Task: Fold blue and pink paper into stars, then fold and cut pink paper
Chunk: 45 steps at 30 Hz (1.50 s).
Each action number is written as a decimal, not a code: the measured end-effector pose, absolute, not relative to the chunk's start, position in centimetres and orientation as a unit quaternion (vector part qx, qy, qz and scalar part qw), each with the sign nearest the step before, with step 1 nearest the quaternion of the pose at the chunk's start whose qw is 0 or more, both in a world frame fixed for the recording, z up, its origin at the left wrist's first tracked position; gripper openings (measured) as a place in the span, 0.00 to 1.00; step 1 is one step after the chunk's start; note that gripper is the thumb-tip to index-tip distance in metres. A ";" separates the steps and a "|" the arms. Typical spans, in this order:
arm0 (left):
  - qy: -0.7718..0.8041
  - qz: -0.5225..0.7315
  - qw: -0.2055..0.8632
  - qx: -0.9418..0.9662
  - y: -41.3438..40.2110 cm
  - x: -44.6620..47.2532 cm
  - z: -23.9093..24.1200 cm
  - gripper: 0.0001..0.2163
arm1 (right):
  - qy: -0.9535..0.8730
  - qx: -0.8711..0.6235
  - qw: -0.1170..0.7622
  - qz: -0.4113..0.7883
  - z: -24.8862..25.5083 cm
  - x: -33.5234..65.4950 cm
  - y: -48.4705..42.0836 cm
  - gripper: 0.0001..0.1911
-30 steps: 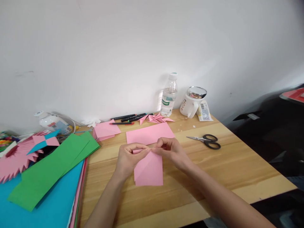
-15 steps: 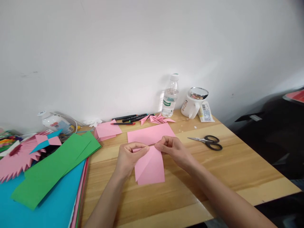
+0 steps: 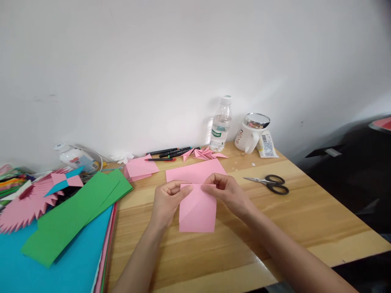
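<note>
Centrally, left hand point(image 3: 165, 201) and right hand point(image 3: 228, 193) pinch a pink paper square point(image 3: 198, 213) between their fingers at its twelve-o'clock edge; green strips point(image 3: 70, 215) lie at nine o'clock.

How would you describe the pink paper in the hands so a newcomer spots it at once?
Find the wooden table, then the left hand and right hand over it. They pinch the top edge of one pink sheet. Unlike the flat pink paper just beyond, it is held and bears a faint diagonal line.
</note>
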<state>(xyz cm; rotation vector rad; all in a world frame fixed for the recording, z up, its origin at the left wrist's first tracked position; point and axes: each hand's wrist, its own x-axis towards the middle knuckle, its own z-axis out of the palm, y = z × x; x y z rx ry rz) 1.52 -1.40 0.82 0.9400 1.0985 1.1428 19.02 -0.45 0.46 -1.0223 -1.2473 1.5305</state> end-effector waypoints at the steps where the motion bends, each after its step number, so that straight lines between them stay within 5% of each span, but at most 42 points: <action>1: 0.475 0.494 0.603 0.409 -1.4 1.6 0.9 0.11 | -0.511 -0.413 0.442 0.611 0.5 19.0 -0.5 0.16; 14: 0.449 0.489 0.592 0.457 -1.8 1.8 1.1 0.07 | -0.601 -0.426 0.476 0.481 0.4 18.8 -1.2 0.12; 45: 0.493 0.395 0.516 0.578 -1.8 2.0 1.2 0.10 | -0.576 -0.439 0.407 0.557 0.1 18.6 -0.3 0.10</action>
